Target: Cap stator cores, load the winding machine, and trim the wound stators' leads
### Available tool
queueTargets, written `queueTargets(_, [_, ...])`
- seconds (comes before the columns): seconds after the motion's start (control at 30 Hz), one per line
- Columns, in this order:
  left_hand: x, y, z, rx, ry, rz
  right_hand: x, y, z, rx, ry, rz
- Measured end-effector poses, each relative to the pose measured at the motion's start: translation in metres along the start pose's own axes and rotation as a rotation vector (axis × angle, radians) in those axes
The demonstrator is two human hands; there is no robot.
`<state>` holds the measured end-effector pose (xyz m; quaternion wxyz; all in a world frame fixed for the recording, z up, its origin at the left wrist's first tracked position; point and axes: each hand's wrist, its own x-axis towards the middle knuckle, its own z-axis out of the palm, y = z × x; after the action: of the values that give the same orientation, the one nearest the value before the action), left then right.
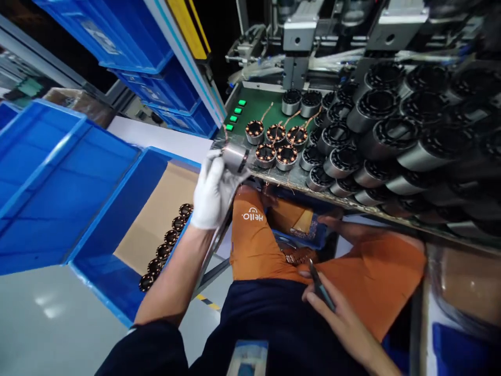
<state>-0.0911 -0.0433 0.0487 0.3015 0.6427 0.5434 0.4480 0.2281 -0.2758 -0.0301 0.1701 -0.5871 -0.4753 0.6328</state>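
My left hand point(214, 190), in a white glove, grips a metal-cased motor stator point(235, 157) at the bench's left corner. The stator lies tipped on its side, with a copper wire end sticking up from it. Over my lap, my bare right hand point(329, 300) is closed around small dark-tipped wire snips point(321, 286) with teal handles. Beside the left hand, several wound stators point(275, 133) with copper coils stand upright on the green bench top point(263, 102), some with long wire ends.
Rows of unwound stators point(340, 136) fill the bench to the right, below machine fixtures point(301, 31). An open blue crate point(97, 266) at left holds a row of wound stators point(166, 245) on cardboard. Blue crates point(129, 31) are stacked behind; a blue bin point(293, 219) sits under the bench.
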Motion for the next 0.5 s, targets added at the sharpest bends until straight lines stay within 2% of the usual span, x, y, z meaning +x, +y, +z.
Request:
queueTargets(0.1, [-0.046, 0.035, 0.013, -0.396, -0.157, -0.243, 0.001, -0.014, 0.001, -0.01, 0.014, -0.03])
queueTargets(0.17, [-0.069, 0.049, 0.028, -0.545, -0.184, -0.298, 0.002, -0.03, -0.001, -0.038, 0.038, -0.095])
queueTargets(0.23, [-0.085, 0.056, 0.043, -0.465, -0.135, -0.179, 0.001, -0.049, -0.004, -0.075, 0.098, -0.206])
queueTargets(0.33, [-0.101, 0.06, 0.058, -0.176, -0.077, 0.022, -0.002, -0.072, -0.01, -0.121, 0.183, -0.381])
queueTargets(0.43, [-0.11, 0.061, 0.059, 0.028, -0.078, 0.135, -0.005, -0.087, -0.015, -0.14, 0.205, -0.472])
queueTargets(0.5, [-0.112, 0.058, 0.057, 0.083, -0.085, 0.224, -0.006, -0.092, -0.016, -0.148, 0.214, -0.5])
